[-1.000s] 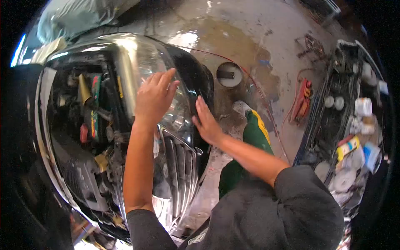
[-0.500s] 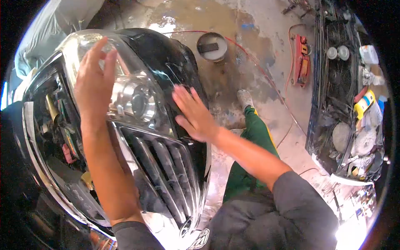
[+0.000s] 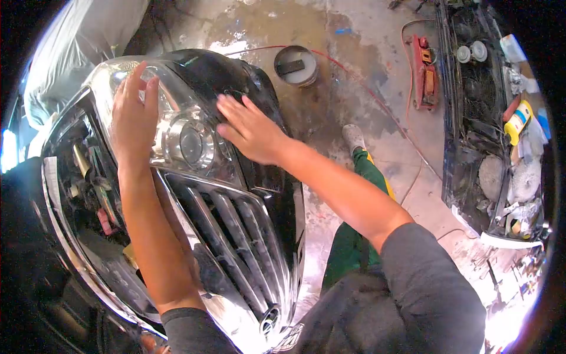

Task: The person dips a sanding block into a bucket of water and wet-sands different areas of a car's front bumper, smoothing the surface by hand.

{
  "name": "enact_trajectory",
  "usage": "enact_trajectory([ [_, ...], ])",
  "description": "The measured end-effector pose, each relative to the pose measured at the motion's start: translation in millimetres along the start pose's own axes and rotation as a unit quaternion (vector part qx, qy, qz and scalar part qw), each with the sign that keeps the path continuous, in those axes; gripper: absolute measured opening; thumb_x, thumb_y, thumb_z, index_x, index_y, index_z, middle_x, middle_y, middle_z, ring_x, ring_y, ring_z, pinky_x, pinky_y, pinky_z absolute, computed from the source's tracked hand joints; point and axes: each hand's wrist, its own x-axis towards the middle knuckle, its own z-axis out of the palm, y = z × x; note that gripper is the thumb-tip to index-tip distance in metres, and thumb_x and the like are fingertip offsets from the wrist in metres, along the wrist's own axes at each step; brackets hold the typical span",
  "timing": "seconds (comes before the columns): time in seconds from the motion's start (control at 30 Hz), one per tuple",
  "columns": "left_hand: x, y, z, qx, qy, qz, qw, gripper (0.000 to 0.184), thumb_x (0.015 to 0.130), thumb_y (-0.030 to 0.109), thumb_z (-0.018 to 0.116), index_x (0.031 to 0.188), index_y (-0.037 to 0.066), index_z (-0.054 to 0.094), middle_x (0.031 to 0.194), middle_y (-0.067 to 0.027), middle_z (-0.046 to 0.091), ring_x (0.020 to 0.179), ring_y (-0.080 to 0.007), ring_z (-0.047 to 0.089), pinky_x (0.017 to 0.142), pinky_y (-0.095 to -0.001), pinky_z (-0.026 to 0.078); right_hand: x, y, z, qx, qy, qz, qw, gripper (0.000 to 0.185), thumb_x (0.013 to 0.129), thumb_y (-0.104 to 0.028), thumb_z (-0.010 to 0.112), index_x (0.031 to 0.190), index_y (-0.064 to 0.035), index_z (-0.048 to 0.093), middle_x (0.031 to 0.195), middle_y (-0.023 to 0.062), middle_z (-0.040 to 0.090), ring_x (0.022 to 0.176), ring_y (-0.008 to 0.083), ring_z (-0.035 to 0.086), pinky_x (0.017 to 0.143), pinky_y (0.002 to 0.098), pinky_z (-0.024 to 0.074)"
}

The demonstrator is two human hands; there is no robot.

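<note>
At headlight's (image 3: 191, 144) left: left hand (image 3: 132, 121) open, ungrasping;
Fender (image 3: 206, 74), right: right hand (image 3: 247, 127) likewise;
Hands: likely feeling surfaces; next needs light touch

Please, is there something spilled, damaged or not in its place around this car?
Yes, perhaps a spill: the floor beyond the front corner has a brownish, shiny patch near the bucket. It looks wet, unlike the paler concrete; I cannot tell what liquid. The headlight shows no clear damage.
</note>
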Motion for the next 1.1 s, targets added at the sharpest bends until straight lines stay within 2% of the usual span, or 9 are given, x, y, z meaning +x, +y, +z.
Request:
enact_trajectory([
  [0.1,2.7,-5.5,2.0,-0.011,0.003,0.003,1.0,0.04,0.099,0.031,0.061,0.135,0.014,0.062,0.103,-0.0097,0.068,0.102,-0.0295,0.065,0.091,-0.0419,0.05,-36.9,-10.2,-6.0,0.037,-0.021,0.035,0.998,0.063,0.108,-0.04,0.037,0.151,0.0057,0.034,0.16,0.0234,0.032,0.15,0.0336,0.028,0.124,0.0501,0.0164],
  [0.27,0.0,-7.9,5.0,0.005,0.021,0.024,0.999,0.041,0.101,0.034,0.059,0.137,0.015,0.059,0.103,-0.0131,0.068,0.096,-0.0309,0.066,0.085,-0.0422,0.051,35.8,6.4,2.4,0.061,-0.01,0.033,0.998,0.063,0.108,-0.04,0.037,0.151,0.0066,0.034,0.16,0.0237,0.032,0.151,0.033,0.027,0.125,0.0484,0.015],
  [0.4,0.4,-2.6,2.6,0.014,0.011,0.006,1.0,0.041,0.101,0.034,0.059,0.138,0.017,0.058,0.103,-0.0119,0.068,0.097,-0.0307,0.066,0.085,-0.0423,0.051,-21.8,-0.9,-9.4,0.075,-0.035,0.019,0.996,0.062,0.108,-0.038,0.04,0.152,0.0051,0.032,0.161,0.0222,0.029,0.152,0.0319,0.024,0.125,0.048,0.0146],
  [0.53,1.8,-6.5,3.9,0.014,0.017,0.01,1.0,0.042,0.1,0.035,0.059,0.139,0.019,0.058,0.105,-0.0113,0.068,0.099,-0.0308,0.066,0.085,-0.0431,0.051,-11.6,1.8,0.6,0.039,-0.01,0.0,0.999,0.066,0.107,-0.042,0.04,0.153,0.0044,0.032,0.163,0.0216,0.027,0.153,0.031,0.023,0.125,0.0472,0.0131],
  [0.63,2.1,-9.6,4.2,0.014,0.017,0.013,1.0,0.042,0.1,0.035,0.059,0.139,0.019,0.057,0.106,-0.0112,0.068,0.099,-0.0307,0.066,0.086,-0.0433,0.051,42.7,13.4,11.1,-0.087,0.005,-0.024,0.996,0.066,0.107,-0.042,0.04,0.153,0.0041,0.032,0.163,0.0215,0.027,0.153,0.0311,0.024,0.125,0.0479,0.0141],
  [0.77,2.7,-10.5,5.3,0.018,0.02,0.017,0.999,0.042,0.1,0.034,0.059,0.139,0.018,0.057,0.104,-0.0115,0.068,0.099,-0.0309,0.066,0.085,-0.0433,0.051,2.6,8.9,-2.8,-0.099,-0.028,-0.029,0.994,0.067,0.106,-0.042,0.041,0.155,0.0027,0.028,0.165,0.0202,0.022,0.153,0.0338,0.021,0.124,0.0494,0.0144],
  [0.9,0.5,-4.1,3.0,0.004,0.0,-0.014,1.0,0.042,0.1,0.033,0.059,0.139,0.017,0.057,0.103,-0.0118,0.068,0.098,-0.031,0.066,0.085,-0.0433,0.051,-60.8,-11.8,2.4,-0.046,0.009,0.046,0.998,0.067,0.105,-0.041,0.045,0.152,0.0038,0.033,0.162,0.0235,0.028,0.151,0.0377,0.025,0.123,0.0513,0.0179],
  [1.0,4.0,-12.1,3.9,-0.004,0.017,0.002,1.0,0.042,0.1,0.033,0.059,0.139,0.016,0.058,0.101,-0.0116,0.068,0.096,-0.0311,0.066,0.084,-0.0434,0.051,-50.5,-11.1,-20.8,0.101,0.073,0.121,0.985,0.066,0.105,-0.039,0.045,0.154,0.0032,0.029,0.162,0.0239,0.026,0.152,0.0381,0.023,0.124,0.05,0.0158],
  [1.1,2.1,-12.8,5.2,0.0,0.015,0.004,1.0,0.042,0.099,0.033,0.06,0.136,0.014,0.059,0.103,-0.0101,0.068,0.098,-0.03,0.066,0.086,-0.0424,0.051,-28.6,8.7,-25.8,0.027,0.01,0.118,0.993,0.067,0.105,-0.038,0.045,0.155,0.0033,0.028,0.163,0.0237,0.025,0.152,0.0381,0.021,0.124,0.0491,0.0146],
])
